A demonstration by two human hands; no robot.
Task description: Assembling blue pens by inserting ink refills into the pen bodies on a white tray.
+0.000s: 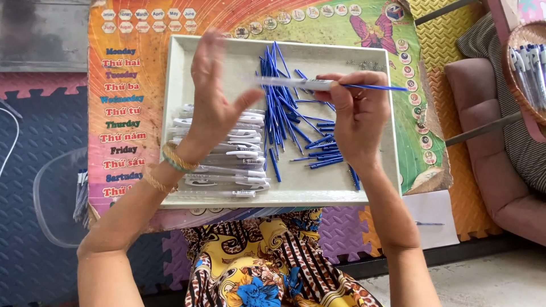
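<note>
Right hand grip: the right hand [357, 116] pinches a white pen barrel [296, 83] between thumb and fingers, a blue refill [375, 87] sticking out past the knuckles.
Left hand: the left hand [213, 94] is spread wide, fingers up, holding nothing; its thumb lies just below the barrel's free end.
Under the grip: a heap of blue refills [287, 113] lies directly beneath and behind the held barrel.
Under the left palm: a stack of white pen barrels [227, 170], partly hidden by the wrist.
Holder: both heaps rest in a shallow white tray [307, 190].
Beneath: a colourful printed mat [122, 113].
Farther right of the grip: a basket of pens [529, 62].
</note>
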